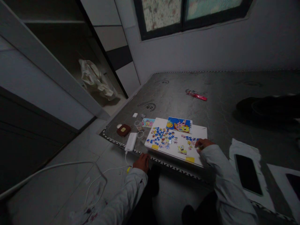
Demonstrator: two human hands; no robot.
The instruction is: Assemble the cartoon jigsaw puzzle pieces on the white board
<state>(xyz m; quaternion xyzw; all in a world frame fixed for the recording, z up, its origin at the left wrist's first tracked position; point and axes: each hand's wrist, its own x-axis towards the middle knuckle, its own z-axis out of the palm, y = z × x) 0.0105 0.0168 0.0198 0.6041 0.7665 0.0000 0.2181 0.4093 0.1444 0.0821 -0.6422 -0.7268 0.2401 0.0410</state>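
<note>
A white puzzle board (199, 132) lies at the near edge of a grey mat, strewn with several blue and yellow jigsaw pieces (162, 135). A colourful cartoon reference picture (179, 124) rests on the board's far side. My right hand (203, 144) sits on the board's right part with fingers curled over pieces; what they hold is too small to name. My left hand (141, 162) rests closed at the mat's front edge, just left of the board. Its fingers are curled under and hidden.
A white power bank (131, 141) with a cable, a dark red case (123, 130), a small picture card (148, 122) and clear lids lie left of the board. A red object (197, 95) lies farther back. A dark phone (248, 170) lies on white paper at right.
</note>
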